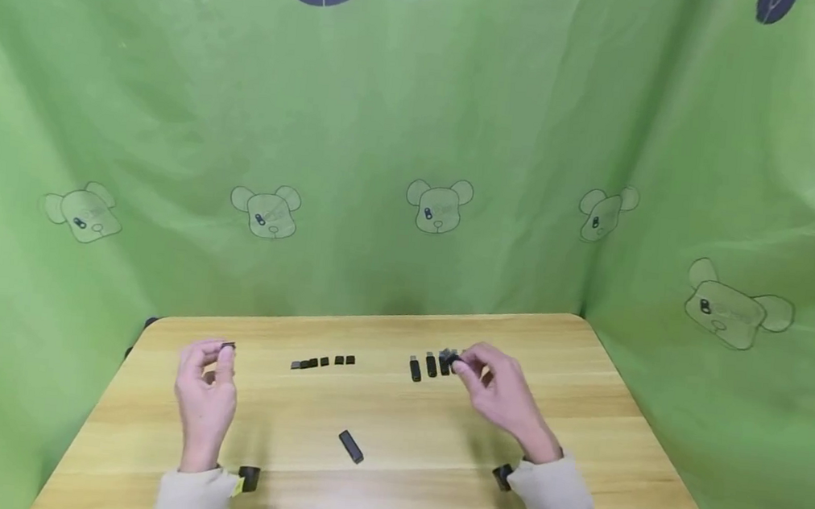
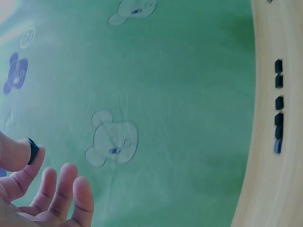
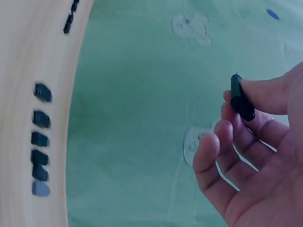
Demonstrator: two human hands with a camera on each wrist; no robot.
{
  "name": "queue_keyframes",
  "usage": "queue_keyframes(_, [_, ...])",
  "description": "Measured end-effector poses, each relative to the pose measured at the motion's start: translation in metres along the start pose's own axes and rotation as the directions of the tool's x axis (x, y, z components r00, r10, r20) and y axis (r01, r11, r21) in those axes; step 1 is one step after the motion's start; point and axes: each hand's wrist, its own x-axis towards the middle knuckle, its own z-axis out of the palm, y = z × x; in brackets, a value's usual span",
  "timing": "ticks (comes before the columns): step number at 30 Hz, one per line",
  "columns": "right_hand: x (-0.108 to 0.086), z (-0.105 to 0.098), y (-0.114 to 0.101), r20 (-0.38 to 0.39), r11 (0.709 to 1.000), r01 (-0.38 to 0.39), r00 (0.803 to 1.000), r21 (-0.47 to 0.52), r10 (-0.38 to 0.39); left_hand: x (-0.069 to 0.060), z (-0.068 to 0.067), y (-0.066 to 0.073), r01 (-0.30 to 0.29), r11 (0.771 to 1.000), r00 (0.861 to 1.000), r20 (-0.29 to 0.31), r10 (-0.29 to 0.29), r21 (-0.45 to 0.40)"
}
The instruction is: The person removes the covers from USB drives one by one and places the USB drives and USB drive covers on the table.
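Observation:
My left hand (image 1: 206,394) is raised over the left of the table and pinches a small black cap (image 2: 33,151) between thumb and index finger. The other fingers are loosely bent. On the right, my right hand (image 1: 501,388) pinches a black USB flash drive (image 3: 241,99) between thumb and fingers. Behind it, in the head view, a row of black USB drives (image 1: 415,368) with metal plugs showing lies on the table, partly covered by the hand. A row of small black caps (image 1: 324,361) lies left of them. One longer black stick (image 1: 351,447) lies alone near the middle.
The wooden table (image 1: 422,417) has rounded back corners. A green curtain (image 1: 361,121) with bear-face drawings hangs behind it and along the sides. Black wrist devices (image 1: 249,479) sit at both sleeves, close over the tabletop.

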Motion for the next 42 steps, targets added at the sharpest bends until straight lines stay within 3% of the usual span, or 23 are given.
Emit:
queue_keyframes(4, [0.008, -0.006, 0.002, -0.059, 1.000, 0.017, 0.998, 0.009, -0.016, -0.005, 0.002, 0.002, 0.033, 0.999, 0.993, 0.116, -0.035, 0.020])
queue_keyframes(11, [0.014, 0.002, -0.005, -0.075, 0.999, 0.017, 0.997, 0.029, -0.015, -0.014, 0.010, 0.000, 0.090, 0.996, 0.978, 0.187, -0.092, 0.016])
queue_keyframes(18, [0.020, 0.004, -0.004, -0.011, 0.999, -0.030, 0.999, 0.027, 0.030, -0.017, 0.013, -0.004, 0.076, 0.997, 0.974, 0.214, -0.071, -0.017])
queue_keyframes(24, [0.030, 0.014, -0.002, 0.012, 0.989, -0.141, 0.990, 0.049, 0.141, -0.022, 0.020, -0.003, 0.077, 0.994, 0.975, 0.213, -0.060, -0.075])
queue_keyframes(29, [0.040, 0.028, 0.004, 0.090, 0.959, -0.254, 0.966, 0.122, 0.244, -0.025, 0.025, -0.006, 0.114, 0.990, 0.964, 0.252, -0.089, -0.088])
queue_keyframes(33, [0.046, 0.041, 0.009, 0.143, 0.915, -0.352, 0.934, 0.198, 0.328, -0.027, 0.028, -0.010, 0.143, 0.987, 0.949, 0.293, -0.116, -0.076])
queue_keyframes(38, [0.055, 0.062, 0.016, 0.137, 0.851, -0.461, 0.888, 0.253, 0.440, -0.029, 0.030, -0.014, 0.152, 0.986, 0.946, 0.299, -0.127, -0.063])
queue_keyframes(42, [0.058, 0.081, 0.026, 0.103, 0.831, -0.500, 0.866, 0.243, 0.490, -0.032, 0.032, -0.014, 0.131, 0.990, 0.948, 0.297, -0.111, -0.049])
